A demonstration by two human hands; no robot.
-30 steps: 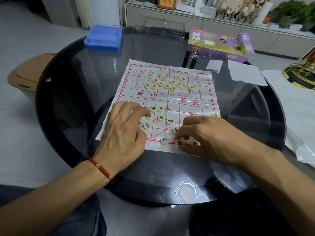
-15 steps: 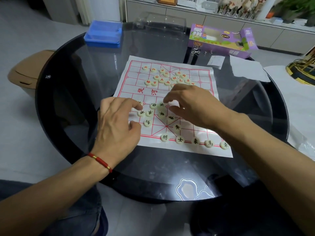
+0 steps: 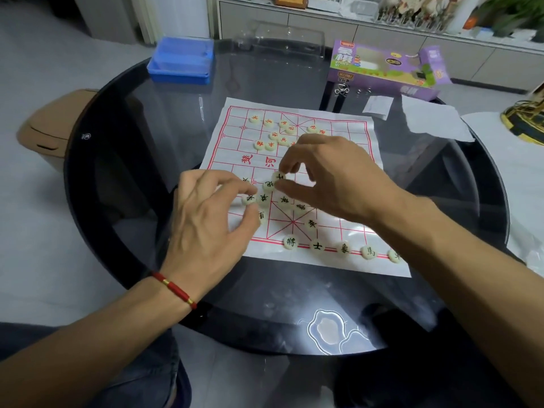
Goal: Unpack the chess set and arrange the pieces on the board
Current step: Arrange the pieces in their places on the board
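Observation:
A white paper board (image 3: 347, 184) with red grid lines lies on the dark round glass table (image 3: 123, 148). Cream disc pieces with black characters sit in a loose cluster (image 3: 284, 200) mid-board, and several stand in a row (image 3: 318, 246) along the near edge. Red-lettered pieces (image 3: 275, 136) are scattered at the far side. My right hand (image 3: 329, 178) pinches a black-lettered piece (image 3: 279, 176) between thumb and forefinger. My left hand (image 3: 212, 219) rests over the board's left part, its fingertips curled on a piece (image 3: 248, 198).
A blue plastic case (image 3: 181, 60) sits at the table's far left, a clear lid (image 3: 290, 39) behind the board, a purple chess box (image 3: 385, 67) at the far right. White paper sheets (image 3: 432, 119) lie right of the board. A tan bin (image 3: 44, 125) stands on the floor left.
My right hand moved from the near edge row up to the middle cluster and closed thumb and forefinger on a piece. My left hand stayed at the board's left part.

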